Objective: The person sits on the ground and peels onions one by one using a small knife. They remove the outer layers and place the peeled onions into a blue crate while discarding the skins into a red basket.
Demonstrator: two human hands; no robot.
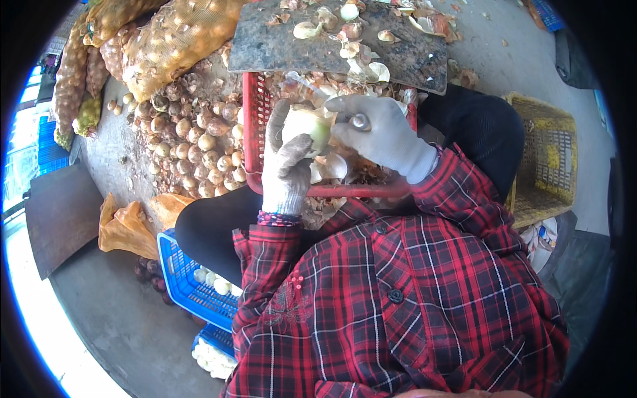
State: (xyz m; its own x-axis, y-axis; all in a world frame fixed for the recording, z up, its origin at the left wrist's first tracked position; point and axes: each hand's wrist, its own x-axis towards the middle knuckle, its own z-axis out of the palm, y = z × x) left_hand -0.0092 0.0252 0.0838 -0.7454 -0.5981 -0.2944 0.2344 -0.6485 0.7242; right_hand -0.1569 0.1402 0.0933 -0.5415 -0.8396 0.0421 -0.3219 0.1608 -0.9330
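Above the red plastic crate [253,139], my gloved left hand [287,159] grips a partly peeled onion [307,127]. Pale green-white flesh shows on it, with some dry skin near the top. My gloved right hand [380,132] is closed around what looks like a knife [359,122]; its round metal handle end faces me, and a thin blurred blade seems to point up and left behind the onion. The right fingertips are at the onion's right side. Loose onion skins [336,166] fill the crate below both hands.
A dark board [288,47] with onions and peelings lies across the crate's far end. Unpeeled onions [206,142] cover the floor at left, before full mesh sacks [179,45]. Peeled onions lie in a blue crate [199,298]. A yellow crate [542,159] stands at right.
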